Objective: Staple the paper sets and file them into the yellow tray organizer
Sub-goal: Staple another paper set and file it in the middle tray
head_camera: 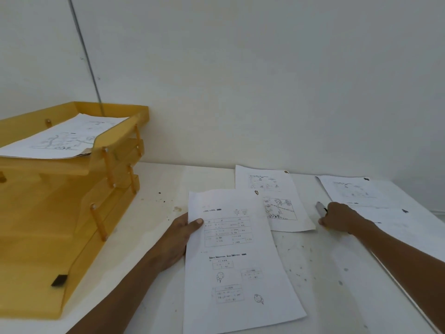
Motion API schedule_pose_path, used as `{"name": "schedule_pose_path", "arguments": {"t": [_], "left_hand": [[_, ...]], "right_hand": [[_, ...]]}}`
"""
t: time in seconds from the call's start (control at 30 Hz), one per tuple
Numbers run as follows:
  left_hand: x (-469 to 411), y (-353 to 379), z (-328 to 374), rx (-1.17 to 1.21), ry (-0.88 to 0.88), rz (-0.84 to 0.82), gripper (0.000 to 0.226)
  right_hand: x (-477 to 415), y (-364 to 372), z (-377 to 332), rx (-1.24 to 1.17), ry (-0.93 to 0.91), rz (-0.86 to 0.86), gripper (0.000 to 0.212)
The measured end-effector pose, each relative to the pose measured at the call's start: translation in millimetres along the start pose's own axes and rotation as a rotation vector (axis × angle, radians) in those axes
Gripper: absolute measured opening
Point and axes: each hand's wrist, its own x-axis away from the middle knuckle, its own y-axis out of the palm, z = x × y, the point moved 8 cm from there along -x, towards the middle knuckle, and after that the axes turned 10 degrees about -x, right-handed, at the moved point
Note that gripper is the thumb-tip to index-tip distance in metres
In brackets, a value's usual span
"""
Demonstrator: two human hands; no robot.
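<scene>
The white printed paper set (238,259) sits before me on the speckled white table (320,280). My left hand (178,237) pinches its left edge, thumb on top. My right hand (342,220) curls round a slim grey tool (319,208), probably the stapler. Step in hand: stapling. Next, align tool and corner, then file left into the yellow translucent plastic tray organizer (72,213).

Even, soft, dimmish light; faint shadows, no glare; slight blur, edges bowed by wide-angle lens
</scene>
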Motion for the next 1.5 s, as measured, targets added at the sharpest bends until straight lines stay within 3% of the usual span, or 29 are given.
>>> {"name": "schedule_pose_path", "arguments": {"t": [0.1, 0.2, 0.3, 0.4, 0.53, 0.63, 0.73, 1.27, 1.5], "left_hand": [[2.3, -0.9, -0.6, 0.006, 0.006, 0.007, 0.033], [4.0, -0.5, 0.7, 0.017, 0.011, 0.003, 0.032], [3.2, -0.2, 1.8, 0.029, 0.002, -0.012, 0.031], [2.7, -0.2, 1.0, 0.052, -0.008, -0.036, 0.031], [2.4, 0.0, -0.1, 0.077, -0.015, -0.056, 0.032], [2.3, 0.8, -0.1, 0.082, -0.008, -0.070, 0.032], [1.4, 0.2, -0.5, 0.075, 0.001, -0.070, 0.033], [0.4, 1.4, 2.9, 0.128, 0.022, -0.110, 0.033], [0.3, 0.9, 2.6, 0.127, 0.024, -0.108, 0.033]], "right_hand": [[-1.5, 0.4, -4.9, -0.139, 0.000, 0.075, 0.016], [-4.5, -7.6, -13.8, -0.645, 0.076, 0.158, 0.019], [3.4, -11.2, -66.2, -1.298, 0.035, 0.026, 0.005], [22.0, -23.3, -143.2, -1.569, -0.169, -0.195, 0.006], [50.9, -24.9, -232.1, -1.513, -0.441, -0.409, 0.013], [62.4, -10.6, -272.1, -1.230, -0.564, -0.393, 0.030], [69.7, 1.4, -295.3, -1.015, -0.659, -0.385, 0.027], [64.0, 29.9, -308.3, -0.859, -0.735, -0.620, 0.030], [65.8, 37.1, -307.2, -0.766, -0.726, -0.617, 0.025]]}}
